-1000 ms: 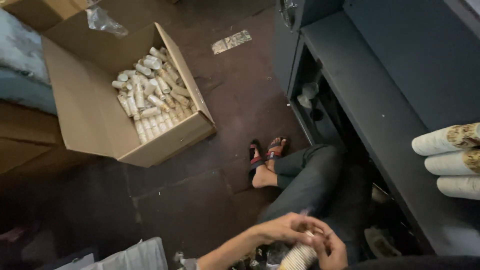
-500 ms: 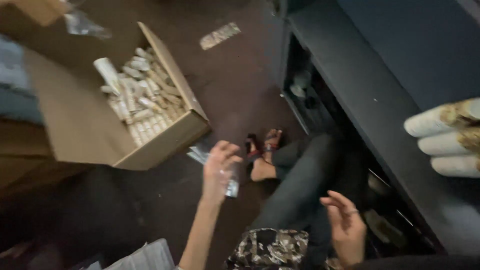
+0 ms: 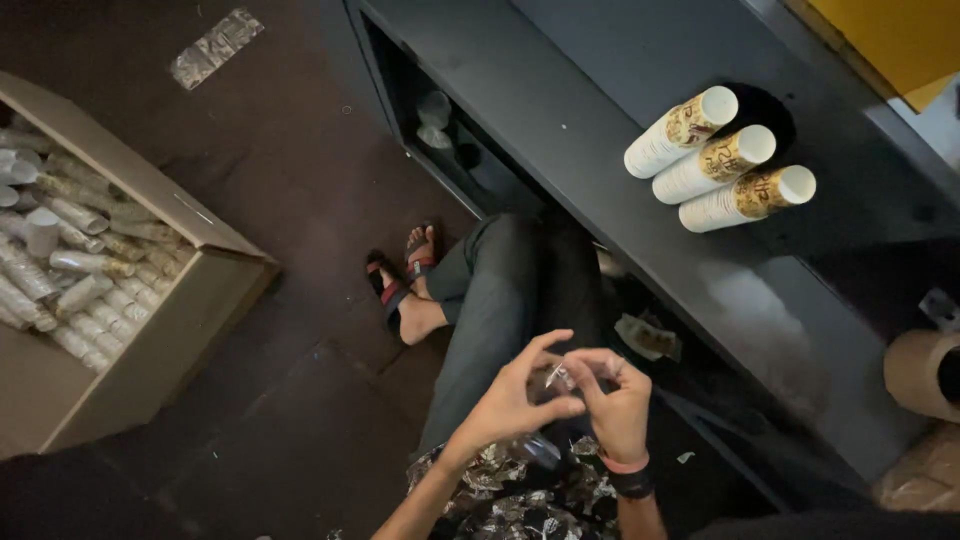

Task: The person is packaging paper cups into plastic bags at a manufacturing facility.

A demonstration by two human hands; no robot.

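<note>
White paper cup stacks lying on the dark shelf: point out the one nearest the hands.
The lowest, rightmost white paper cup stack; the other two lie above it, farther away.

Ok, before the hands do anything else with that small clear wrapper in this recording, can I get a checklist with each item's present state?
1. Both hands in view: ok. Left hand and right hand meet over the lap.
2. Small clear plastic wrapper pinched between the fingertips: ok, though how firmly cannot be told.
3. What the wrapper contains: cannot tell, too small and dim.
4. Three stacks of white paper cups lying on the dark shelf: ok, side by side, apart from the hands.
5. Open brown cardboard box of wrapped cup stacks on the floor: ok, flaps open.
</note>
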